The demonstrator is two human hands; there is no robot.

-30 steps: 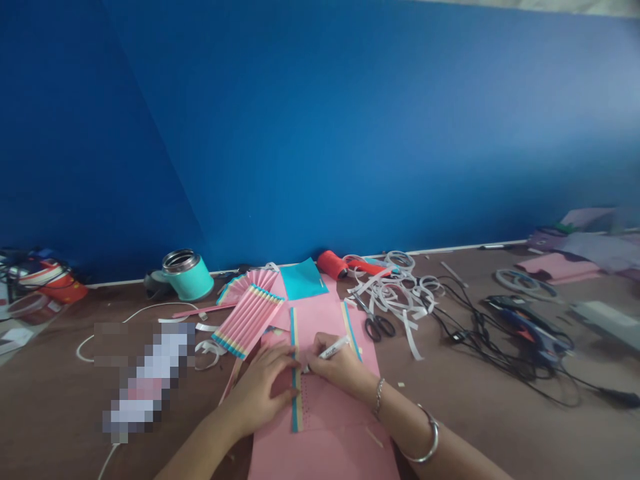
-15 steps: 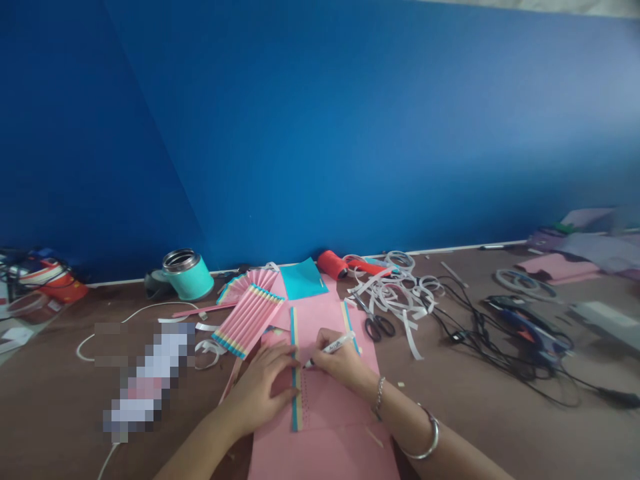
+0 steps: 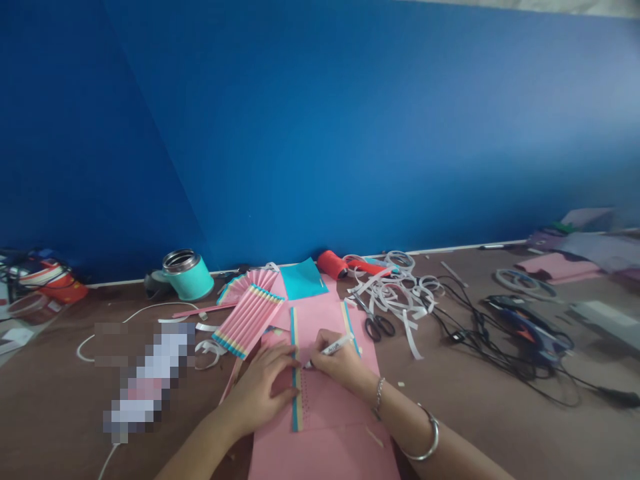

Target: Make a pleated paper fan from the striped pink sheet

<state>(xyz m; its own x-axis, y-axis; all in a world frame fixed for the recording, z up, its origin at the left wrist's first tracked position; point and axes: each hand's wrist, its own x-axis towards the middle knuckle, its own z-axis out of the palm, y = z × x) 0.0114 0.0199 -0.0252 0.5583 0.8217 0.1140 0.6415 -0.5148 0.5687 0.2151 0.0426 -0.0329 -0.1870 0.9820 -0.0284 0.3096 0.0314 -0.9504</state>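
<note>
My right hand (image 3: pixel 337 360) grips a white marker pen (image 3: pixel 337 345), its dark tip down on the pink paper (image 3: pixel 337 400) beside the left border strip. Rows of small dark marks run below the tip along that strip. The strip (image 3: pixel 297 407) is blue and cream; a similar strip (image 3: pixel 350 319) edges the paper's right side. My left hand (image 3: pixel 267 383) lies on the paper's left part, fingers spread, its fingertips touching the blue and cream strip. Just beyond my left hand sits a pleated pink paper piece (image 3: pixel 249 320) with blue and cream ends.
Black-handled scissors (image 3: pixel 379 327) and curled white strips (image 3: pixel 395 290) lie right of the paper. A red thread spool (image 3: pixel 332 265) and a blue sheet (image 3: pixel 304 280) stand behind it. Farther left is a turquoise mug (image 3: pixel 187 277); black cables (image 3: pixel 480 347) tangle at right.
The marker tip has shifted very slightly, with my right hand barely moving. My left hand stays in place on the paper.
</note>
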